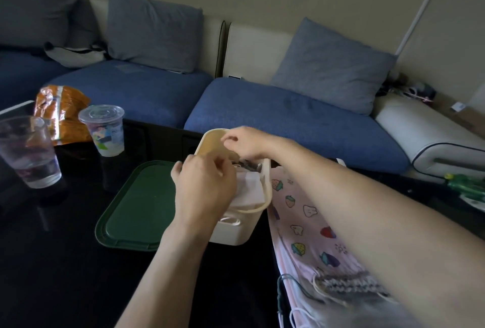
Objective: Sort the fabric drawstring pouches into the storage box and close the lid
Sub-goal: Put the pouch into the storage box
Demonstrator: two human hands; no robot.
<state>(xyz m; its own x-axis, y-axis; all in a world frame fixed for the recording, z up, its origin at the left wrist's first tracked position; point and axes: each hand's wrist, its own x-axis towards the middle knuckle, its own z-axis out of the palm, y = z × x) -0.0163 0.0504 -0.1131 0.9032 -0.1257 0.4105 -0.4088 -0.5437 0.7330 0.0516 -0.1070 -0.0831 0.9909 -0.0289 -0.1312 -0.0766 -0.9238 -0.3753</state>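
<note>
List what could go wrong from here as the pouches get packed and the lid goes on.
The white pouch sits high in the storage box, so the green lid may not seat. A cord hangs over the near wall and could get pinched. The pink printed pouch and others lie under the right forearm, which might drag them off the table.

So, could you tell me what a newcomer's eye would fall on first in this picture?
Probably the two hands at centre, the left hand and right hand meeting over the open cream storage box, working at a white pouch inside it. Next, the dark green lid lying flat on the black table left of the box, and the pink fruit-print pouch spread out to its right.
</note>
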